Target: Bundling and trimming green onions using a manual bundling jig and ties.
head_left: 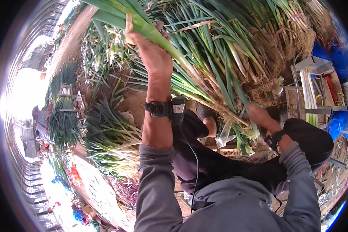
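Observation:
My left hand is wrapped round a long green onion where its white-green stalk meets the broad leaves. The onion slants from the upper left down toward the right, its lower end near my knees. My right hand is low and to the right, close to that lower end and a hanging green leaf. Motion blurs its fingers, so whether they grip anything is unclear. Beyond both hands lies a big pile of unpeeled green onions with tangled, soil-covered roots.
Peeled green onions lie in a heap to my left. Further left, a bundle rests in a metal rack. At the right stands a metal frame holding white stalks, near blue plastic. Stripped leaves lie below my hands.

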Available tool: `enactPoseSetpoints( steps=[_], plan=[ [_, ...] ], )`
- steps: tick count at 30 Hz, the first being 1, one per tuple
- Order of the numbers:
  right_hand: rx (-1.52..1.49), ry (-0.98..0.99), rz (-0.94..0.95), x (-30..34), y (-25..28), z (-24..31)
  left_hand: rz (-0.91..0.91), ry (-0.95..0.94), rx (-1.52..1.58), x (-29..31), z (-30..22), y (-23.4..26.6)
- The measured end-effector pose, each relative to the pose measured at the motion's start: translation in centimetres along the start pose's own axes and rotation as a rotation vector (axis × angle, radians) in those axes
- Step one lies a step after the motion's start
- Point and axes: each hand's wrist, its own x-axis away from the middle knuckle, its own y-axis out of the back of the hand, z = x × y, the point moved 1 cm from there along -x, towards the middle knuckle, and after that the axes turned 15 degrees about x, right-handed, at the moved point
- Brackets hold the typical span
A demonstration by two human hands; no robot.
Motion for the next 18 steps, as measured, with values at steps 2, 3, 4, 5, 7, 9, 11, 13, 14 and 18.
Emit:
enactPoseSetpoints(
  steps=[2,3,4,5,7,9,11,13,14,18],
  plan=[
    [-0.279,0.148,-0.418,-3.4,9.0,6.7,0.024,0.009,0.12,-0.2,0.2,-0.6],
    [-0.375,0.192,-0.476,-4.4,12.7,8.3,0.052,0.03,0.173,0.1,1.1,-1.6],
    [-0.476,0.249,-0.535,-5.6,15.7,10.0,0.067,0.033,0.184,0.3,1.6,-2.2],
    [-0.46,0.309,-0.645,-6.7,18.2,11.8,0.007,0.073,0.156,0.3,2.2,-2.2],
    [-0.433,0.381,-0.807,-8.5,22.1,14.5,-0.04,0.199,0.157,0.9,3.3,-2.4],
    [-0.422,0.393,-0.862,-10.4,23.7,16.5,0.028,0.209,0.164,1.3,4.0,-2.2],
    [-0.456,0.412,-0.949,-12.1,24.2,17.4,0.097,0.268,0.177,1.3,4.9,-2.2],
    [-0.447,0.355,-0.908,-12.3,24.0,17.0,0.133,0.263,0.196,1.9,5.1,-2.5],
    [-0.445,0.294,-0.859,-12.3,23.8,16.8,0.146,0.261,0.189,2.0,4.9,-2.9],
    [-0.744,0.217,-0.605,-11.3,23.9,16.7,0.224,0.308,0.17,2.3,4.7,-2.8]
  ],
)
